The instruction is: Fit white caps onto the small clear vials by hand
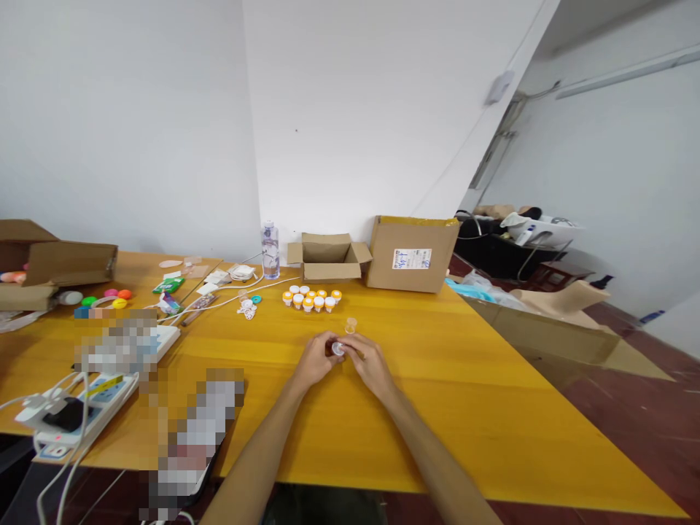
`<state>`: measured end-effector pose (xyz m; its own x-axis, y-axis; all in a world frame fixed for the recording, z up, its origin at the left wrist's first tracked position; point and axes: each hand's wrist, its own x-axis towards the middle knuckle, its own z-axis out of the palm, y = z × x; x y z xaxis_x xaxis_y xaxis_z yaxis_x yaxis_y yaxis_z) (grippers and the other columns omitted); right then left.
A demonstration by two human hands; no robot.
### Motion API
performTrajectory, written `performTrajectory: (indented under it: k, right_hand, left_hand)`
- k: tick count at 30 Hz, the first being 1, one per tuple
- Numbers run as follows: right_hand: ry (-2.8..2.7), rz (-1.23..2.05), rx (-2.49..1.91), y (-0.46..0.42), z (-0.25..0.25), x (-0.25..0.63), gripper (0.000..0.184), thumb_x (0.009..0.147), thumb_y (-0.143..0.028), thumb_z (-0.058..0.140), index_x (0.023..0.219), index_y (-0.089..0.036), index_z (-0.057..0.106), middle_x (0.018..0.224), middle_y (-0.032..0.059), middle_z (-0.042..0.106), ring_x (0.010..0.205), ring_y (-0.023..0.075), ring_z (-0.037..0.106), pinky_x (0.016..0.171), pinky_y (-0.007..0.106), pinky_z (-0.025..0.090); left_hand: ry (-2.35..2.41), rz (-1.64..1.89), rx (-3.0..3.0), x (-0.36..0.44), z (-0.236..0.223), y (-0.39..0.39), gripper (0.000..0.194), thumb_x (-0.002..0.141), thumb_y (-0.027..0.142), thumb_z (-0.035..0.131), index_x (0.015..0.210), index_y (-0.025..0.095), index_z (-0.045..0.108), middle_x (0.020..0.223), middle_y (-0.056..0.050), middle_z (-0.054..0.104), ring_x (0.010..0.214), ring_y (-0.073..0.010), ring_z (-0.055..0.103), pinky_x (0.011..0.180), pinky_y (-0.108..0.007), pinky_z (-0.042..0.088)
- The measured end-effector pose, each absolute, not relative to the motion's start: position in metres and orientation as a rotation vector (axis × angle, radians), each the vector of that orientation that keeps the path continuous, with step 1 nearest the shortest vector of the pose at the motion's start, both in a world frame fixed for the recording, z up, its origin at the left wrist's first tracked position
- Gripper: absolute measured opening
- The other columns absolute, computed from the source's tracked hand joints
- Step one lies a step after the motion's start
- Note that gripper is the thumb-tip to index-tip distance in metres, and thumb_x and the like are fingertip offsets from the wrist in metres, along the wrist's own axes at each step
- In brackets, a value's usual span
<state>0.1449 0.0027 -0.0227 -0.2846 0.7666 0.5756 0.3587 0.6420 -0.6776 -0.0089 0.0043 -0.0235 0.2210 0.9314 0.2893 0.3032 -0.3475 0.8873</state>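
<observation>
My left hand (316, 359) and my right hand (368, 364) meet over the yellow table (470, 379), fingers pinched together on a small white-capped container (338, 349) held between them. Just beyond my hands a small clear cup (351, 324) stands on the table. Farther back sits a cluster of several small orange-and-white containers (310, 298).
Two cardboard boxes stand at the back, an open one (328, 259) and a closed one (411, 254), beside a water bottle (270, 250). A power strip (76, 415), cables, coloured caps (109, 297) and another box (49, 266) fill the left side. Cardboard sheets (552, 321) lie right of the table.
</observation>
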Motion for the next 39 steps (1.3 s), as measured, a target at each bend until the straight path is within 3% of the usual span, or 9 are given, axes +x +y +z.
performTrajectory:
  k: [39]
  right_hand:
    - [-1.918,0.48,-0.86,0.0032,-0.026,0.1426,0.028,0.091,-0.027,0.045,0.095,-0.027,0.073,0.086,0.006,0.069,0.08,0.0193,0.064,0.074,0.032,0.053]
  left_hand:
    - [1.06,1.125,1.708,-0.0092,-0.0235,0.0035,0.024,0.066,0.012,0.066,0.089,0.017,0.063,0.084,-0.003,0.069,0.079,-0.0166,0.062,0.075,-0.028,0.048]
